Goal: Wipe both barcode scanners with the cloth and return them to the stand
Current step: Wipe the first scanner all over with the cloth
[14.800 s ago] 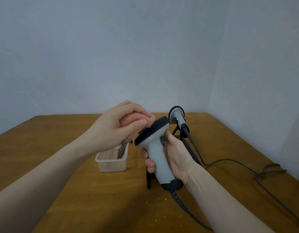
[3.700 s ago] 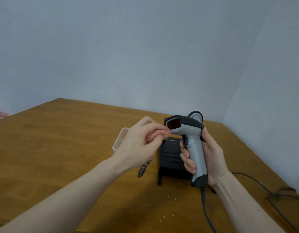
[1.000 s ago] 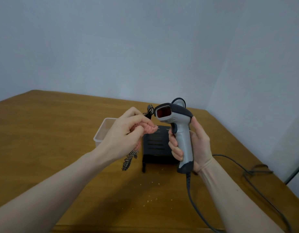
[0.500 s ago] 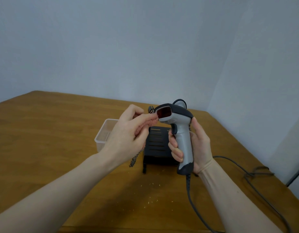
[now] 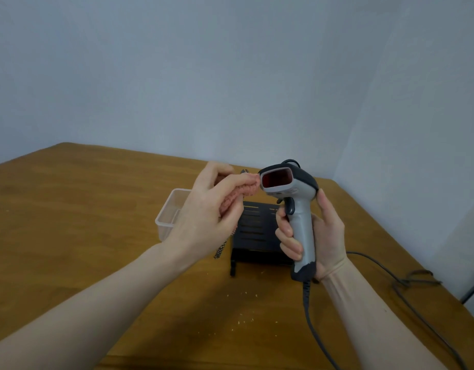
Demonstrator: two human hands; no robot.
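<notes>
- The right hand [image 5: 327, 233] gripped the grey pistol-shaped barcode scanner [image 5: 292, 209] upright by its handle, above the wooden table [image 5: 70, 209].
- The left hand [image 5: 208, 217] pinched the bunched pink cloth [image 5: 244, 190] against the scanner's red window; wiping looked unfinished.
- The black slotted stand [image 5: 254, 236] waited behind, beside a clear plastic tub [image 5: 168, 217].
- A second scanner was barely visible behind; its state unclear.

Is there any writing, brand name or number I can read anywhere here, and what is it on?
None can be read.
Scanner, held in the right hand: faint marks under its red window, too blurred to read.
Cloth, black stand, clear plastic box: no text shows.
</notes>
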